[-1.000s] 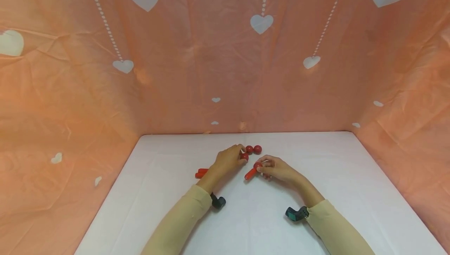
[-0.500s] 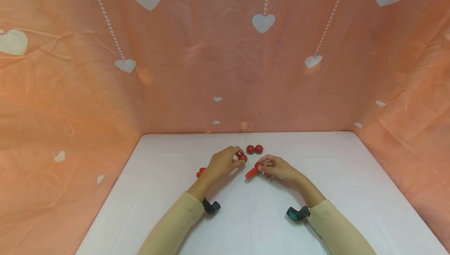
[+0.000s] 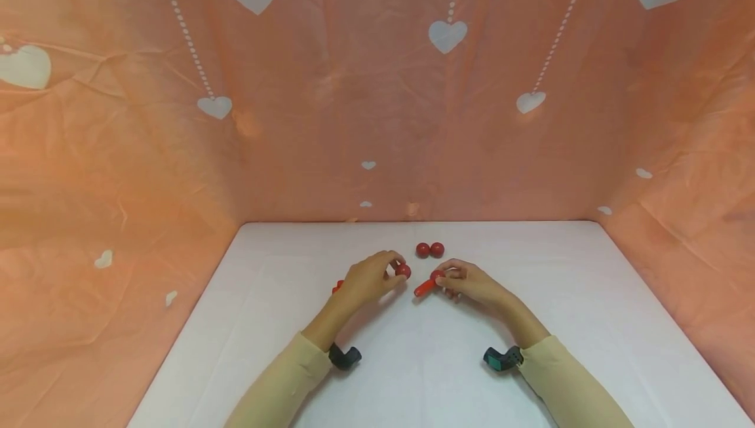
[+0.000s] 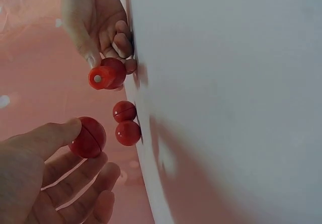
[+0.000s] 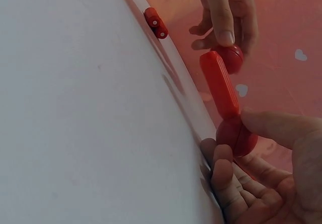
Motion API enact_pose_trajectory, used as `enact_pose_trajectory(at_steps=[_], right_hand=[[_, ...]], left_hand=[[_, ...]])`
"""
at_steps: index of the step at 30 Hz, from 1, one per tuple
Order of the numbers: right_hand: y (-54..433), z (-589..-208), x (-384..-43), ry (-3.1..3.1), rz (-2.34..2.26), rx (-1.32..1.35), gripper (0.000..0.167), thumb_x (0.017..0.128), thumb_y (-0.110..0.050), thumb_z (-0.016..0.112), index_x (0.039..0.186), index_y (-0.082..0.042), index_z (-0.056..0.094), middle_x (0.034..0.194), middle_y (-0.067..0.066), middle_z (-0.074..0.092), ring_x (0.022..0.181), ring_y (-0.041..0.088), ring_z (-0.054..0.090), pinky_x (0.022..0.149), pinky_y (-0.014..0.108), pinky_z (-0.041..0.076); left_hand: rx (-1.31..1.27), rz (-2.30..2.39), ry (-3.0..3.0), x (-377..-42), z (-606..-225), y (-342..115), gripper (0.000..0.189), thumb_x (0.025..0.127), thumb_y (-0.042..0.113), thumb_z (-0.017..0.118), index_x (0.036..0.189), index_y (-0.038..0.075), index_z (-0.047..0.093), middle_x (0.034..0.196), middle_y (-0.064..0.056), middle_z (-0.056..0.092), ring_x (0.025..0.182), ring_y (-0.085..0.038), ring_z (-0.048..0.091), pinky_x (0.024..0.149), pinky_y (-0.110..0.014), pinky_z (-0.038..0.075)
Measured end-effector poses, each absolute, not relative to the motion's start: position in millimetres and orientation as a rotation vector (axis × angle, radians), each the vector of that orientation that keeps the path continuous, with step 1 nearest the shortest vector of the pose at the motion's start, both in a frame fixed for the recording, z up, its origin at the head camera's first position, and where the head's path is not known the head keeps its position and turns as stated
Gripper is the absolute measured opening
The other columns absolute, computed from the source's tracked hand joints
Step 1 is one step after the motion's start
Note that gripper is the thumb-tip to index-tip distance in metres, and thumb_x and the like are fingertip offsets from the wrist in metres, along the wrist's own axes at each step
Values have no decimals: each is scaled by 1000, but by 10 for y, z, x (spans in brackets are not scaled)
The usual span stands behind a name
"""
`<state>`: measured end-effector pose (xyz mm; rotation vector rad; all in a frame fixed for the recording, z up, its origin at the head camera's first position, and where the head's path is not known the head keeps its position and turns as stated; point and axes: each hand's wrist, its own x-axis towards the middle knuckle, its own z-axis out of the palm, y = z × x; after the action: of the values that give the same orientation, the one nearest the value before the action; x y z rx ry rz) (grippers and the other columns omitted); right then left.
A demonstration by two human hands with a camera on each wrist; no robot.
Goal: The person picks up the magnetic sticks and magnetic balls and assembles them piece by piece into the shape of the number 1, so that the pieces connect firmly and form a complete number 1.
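Plainly, a red stick sits at the middle of the work, above the table and joined at one end to a red ball. The right hand pinches that ball between thumb and fingers, so the stick points out from the grip toward the person's left. In the left wrist view, a pale dot shows in the middle of the stick's free end.

Just to the left of the stick, and apart from it, the left hand holds a second ball between its thumb and fingers, also off the table; a dark seam line runs around this ball.

Beyond the stick, two loose balls lie side by side, touching. Farther to the stick's left lie two more sticks; the head view shows only their ends, since the left hand and wrist cover the rest, but the right wrist view shows them next to each other, with pale dots on their ends.

All around and beneath the stick spreads a white table. On the stick's near side come two light yellow sleeves, with a dark wrist camera at each cuff. Far behind the stick hangs an orange-pink cloth printed with white hearts.
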<state>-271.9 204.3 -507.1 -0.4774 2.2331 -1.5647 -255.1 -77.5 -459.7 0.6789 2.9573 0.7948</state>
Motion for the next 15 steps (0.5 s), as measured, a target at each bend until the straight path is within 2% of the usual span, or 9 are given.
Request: enact_pose_trajectory(at_steps=[8,15], right_hand=[[2054,-5069,-2720,2206,-1609,-451,35,105,-21,71,131,1,63,100,11,73,81,23,62,71,29,56],[2057,-5066,-2736,2232,-1604,-433,36,105,-22,71,132,1,62,97,13,73,81,23,63,71,29,56]], left_hand=[[681,851,2921,-2469,-4615,-858,30,97,28,82,122,20,69,113,4,74,89,-12,66,76,-31,56],[698,876,2867,-2413,-4633,-906,30,96,30,83,122,23,69,114,5,74,90,-11,66,76,-30,56]])
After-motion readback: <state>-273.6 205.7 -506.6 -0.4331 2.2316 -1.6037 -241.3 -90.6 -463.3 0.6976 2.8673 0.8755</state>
